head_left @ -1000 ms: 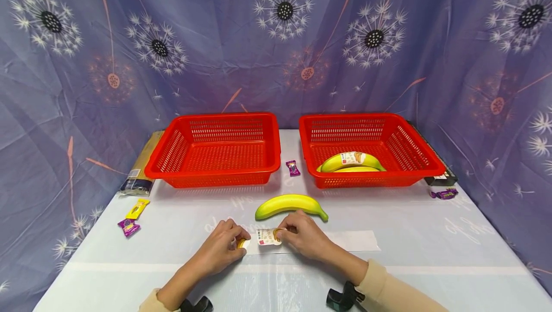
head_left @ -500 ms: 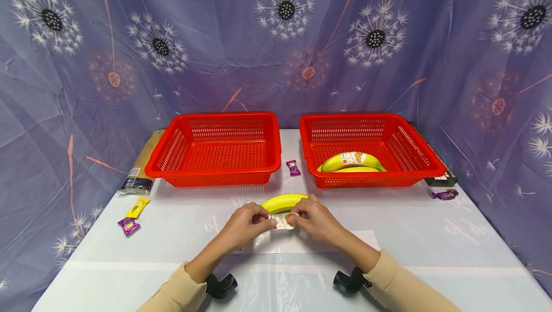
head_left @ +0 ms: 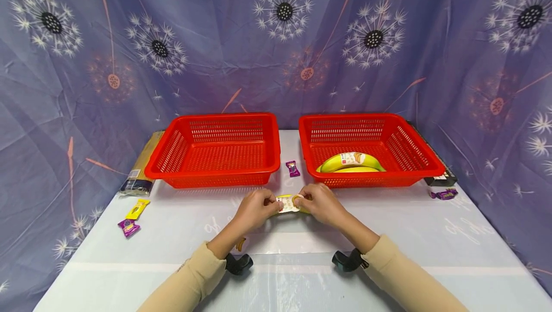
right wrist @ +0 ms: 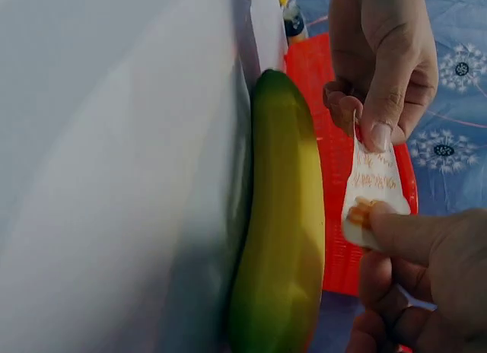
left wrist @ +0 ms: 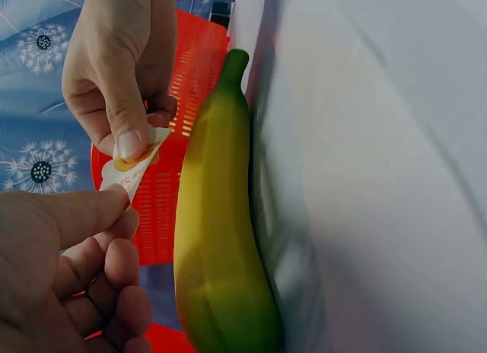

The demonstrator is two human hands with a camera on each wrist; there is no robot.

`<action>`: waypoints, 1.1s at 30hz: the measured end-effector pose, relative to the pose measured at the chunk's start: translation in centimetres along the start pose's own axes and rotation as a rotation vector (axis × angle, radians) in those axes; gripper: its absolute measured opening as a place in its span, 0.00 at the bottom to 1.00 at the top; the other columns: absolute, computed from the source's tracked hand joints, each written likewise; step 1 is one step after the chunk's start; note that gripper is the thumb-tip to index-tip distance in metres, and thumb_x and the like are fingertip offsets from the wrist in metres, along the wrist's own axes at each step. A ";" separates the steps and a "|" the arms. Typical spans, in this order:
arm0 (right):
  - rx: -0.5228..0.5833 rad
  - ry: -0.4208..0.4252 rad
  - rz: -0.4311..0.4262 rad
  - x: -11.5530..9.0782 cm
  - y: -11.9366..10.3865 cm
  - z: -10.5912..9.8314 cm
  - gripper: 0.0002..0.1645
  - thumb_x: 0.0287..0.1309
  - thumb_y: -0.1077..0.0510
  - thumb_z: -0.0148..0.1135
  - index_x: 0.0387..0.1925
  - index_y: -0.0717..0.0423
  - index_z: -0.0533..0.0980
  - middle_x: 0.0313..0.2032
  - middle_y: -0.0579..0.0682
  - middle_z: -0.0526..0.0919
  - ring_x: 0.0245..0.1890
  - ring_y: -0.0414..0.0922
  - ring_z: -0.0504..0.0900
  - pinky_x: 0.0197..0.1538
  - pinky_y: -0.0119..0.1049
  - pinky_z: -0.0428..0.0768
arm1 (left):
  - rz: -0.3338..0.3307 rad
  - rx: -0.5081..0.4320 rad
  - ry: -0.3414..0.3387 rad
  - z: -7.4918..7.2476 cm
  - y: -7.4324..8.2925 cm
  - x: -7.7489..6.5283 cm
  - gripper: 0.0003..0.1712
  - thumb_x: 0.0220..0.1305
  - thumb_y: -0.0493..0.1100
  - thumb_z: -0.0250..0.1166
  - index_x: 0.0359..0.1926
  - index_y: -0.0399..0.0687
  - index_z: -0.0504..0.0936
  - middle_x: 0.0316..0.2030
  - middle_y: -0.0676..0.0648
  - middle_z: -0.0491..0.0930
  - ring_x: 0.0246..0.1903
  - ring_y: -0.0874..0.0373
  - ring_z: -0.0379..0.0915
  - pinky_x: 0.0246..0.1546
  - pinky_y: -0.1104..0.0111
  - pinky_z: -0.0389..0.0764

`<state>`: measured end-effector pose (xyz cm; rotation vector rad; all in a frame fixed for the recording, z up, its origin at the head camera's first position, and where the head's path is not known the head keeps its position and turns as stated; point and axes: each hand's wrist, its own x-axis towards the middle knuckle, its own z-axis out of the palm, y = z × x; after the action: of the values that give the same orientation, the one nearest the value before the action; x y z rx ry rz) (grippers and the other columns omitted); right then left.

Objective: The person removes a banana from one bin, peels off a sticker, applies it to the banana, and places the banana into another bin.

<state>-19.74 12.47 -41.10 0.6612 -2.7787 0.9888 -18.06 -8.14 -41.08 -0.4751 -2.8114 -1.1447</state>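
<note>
Both hands stretch a white sticker with a printed banana picture (head_left: 286, 204) between them. My left hand (head_left: 255, 208) pinches its left end between thumb and finger, and my right hand (head_left: 322, 203) pinches the other end. Below the sticker lies a yellow banana with greenish ends (left wrist: 217, 216), mostly covered by hands and sticker in the head view. Both wrist views show the sticker (right wrist: 374, 178) held above the banana, apart from it. Nearer the body, a white backing strip (head_left: 297, 244) lies on the table, a small banana print (head_left: 240, 243) showing near its left end.
Two red plastic baskets stand at the back; the left basket (head_left: 228, 178) is empty, and the right basket (head_left: 371, 180) holds bananas, one with a sticker (head_left: 352, 158). Wrapped candies lie around: purple (head_left: 293, 168), yellow (head_left: 138, 209), purple (head_left: 129, 227) and purple at right (head_left: 444, 194).
My left hand has left the backing strip and taken the sticker's left end. Both hands have carried the sticker forward over the banana.
</note>
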 end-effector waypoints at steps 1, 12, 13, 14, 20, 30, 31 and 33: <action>-0.020 0.000 0.006 0.3 0.0 0.0 0.11 0.50 0.53 0.69 0.17 0.48 0.78 0.19 0.39 0.76 0.25 0.38 0.67 0.33 0.31 0.64 | 0.001 0.017 0.001 0.0 0.0 0.2 0.11 0.54 0.47 0.68 0.19 0.51 0.79 0.19 0.55 0.72 0.25 0.63 0.62 0.27 0.72 0.62; -0.178 -0.037 0.041 1.8 0.0 0.3 0.20 0.50 0.48 0.68 0.11 0.50 0.73 0.11 0.40 0.69 0.16 0.38 0.65 0.26 0.32 0.61 | 0.022 0.116 0.015 0.3 -0.2 1.7 0.14 0.52 0.46 0.67 0.16 0.51 0.75 0.16 0.55 0.71 0.21 0.62 0.61 0.24 0.72 0.60; -0.182 -0.042 0.044 1.9 0.0 0.3 0.20 0.50 0.48 0.67 0.11 0.50 0.73 0.12 0.41 0.70 0.17 0.38 0.65 0.26 0.32 0.62 | 0.029 0.126 0.020 0.3 -0.2 1.7 0.14 0.52 0.45 0.67 0.15 0.50 0.75 0.16 0.55 0.71 0.21 0.62 0.61 0.24 0.72 0.61; -0.185 -0.048 0.050 2.0 0.0 0.3 0.20 0.50 0.48 0.67 0.11 0.50 0.73 0.12 0.41 0.70 0.17 0.38 0.66 0.26 0.33 0.62 | 0.032 0.136 0.026 0.4 -0.2 1.8 0.14 0.51 0.45 0.67 0.15 0.50 0.74 0.16 0.55 0.71 0.21 0.62 0.62 0.23 0.72 0.61; -0.195 -0.098 0.091 2.4 -0.1 0.1 0.19 0.50 0.49 0.66 0.11 0.50 0.73 0.12 0.41 0.72 0.18 0.39 0.67 0.26 0.33 0.64 | 0.029 0.191 0.039 0.7 -0.1 2.2 0.12 0.49 0.44 0.65 0.14 0.51 0.74 0.16 0.55 0.73 0.20 0.63 0.63 0.22 0.72 0.62; -0.209 -0.143 0.111 2.8 -0.4 -0.1 0.16 0.49 0.52 0.63 0.12 0.51 0.72 0.13 0.43 0.71 0.18 0.41 0.67 0.25 0.32 0.63 | 0.006 0.225 0.016 0.7 0.2 2.5 0.12 0.48 0.44 0.63 0.13 0.51 0.72 0.15 0.56 0.71 0.19 0.63 0.62 0.21 0.72 0.62; -0.210 -0.145 0.114 2.9 -0.4 -0.1 0.16 0.49 0.52 0.63 0.12 0.51 0.72 0.13 0.43 0.71 0.18 0.41 0.67 0.26 0.33 0.63 | 0.010 0.229 0.017 0.7 0.1 2.5 0.12 0.47 0.44 0.63 0.13 0.51 0.72 0.15 0.56 0.71 0.19 0.62 0.62 0.21 0.72 0.62; -0.217 -0.146 0.113 2.9 -0.3 0.1 0.16 0.49 0.52 0.63 0.12 0.50 0.72 0.13 0.43 0.71 0.18 0.41 0.67 0.26 0.33 0.63 | 0.022 0.240 0.021 0.8 0.0 2.5 0.11 0.47 0.43 0.63 0.13 0.51 0.73 0.16 0.55 0.71 0.19 0.62 0.63 0.20 0.72 0.62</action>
<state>-22.18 11.19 -40.31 0.5719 -3.0225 0.6661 -20.38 -6.92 -41.21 -0.4679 -2.8657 -0.7877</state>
